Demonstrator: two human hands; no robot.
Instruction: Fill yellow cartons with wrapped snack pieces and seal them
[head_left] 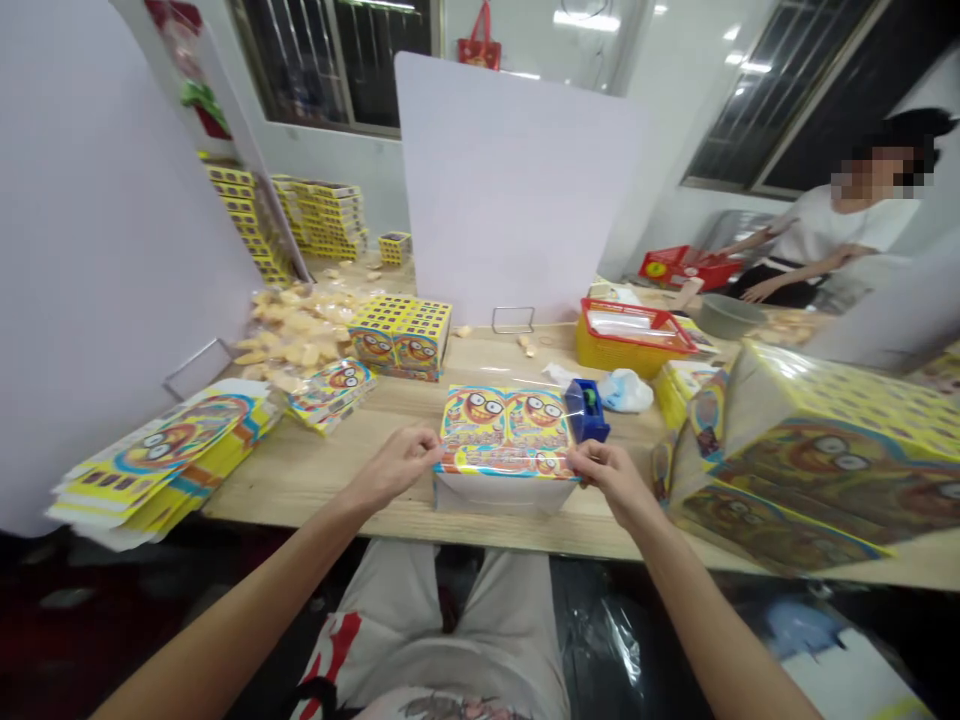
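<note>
A pair of yellow cartoon-printed boxes point(507, 430) stands side by side on the wooden table, with clear plastic film around it. My left hand point(409, 460) is closed, pinching the film at the front left corner. At the front right corner my right hand point(604, 472) pinches the film too, fingers closed. Just behind the right hand is a blue tape dispenser point(589, 410). Another yellow box pair point(401, 335) sits farther back on the left.
Flat cartons point(165, 450) are stacked at the left edge, near a heap of small yellowish pieces point(300, 325). Large wrapped boxes point(817, 450) stand at right. Behind are a red-rimmed yellow basket point(634, 350) and an upright white divider point(510, 190). A person point(840, 220) is at back right.
</note>
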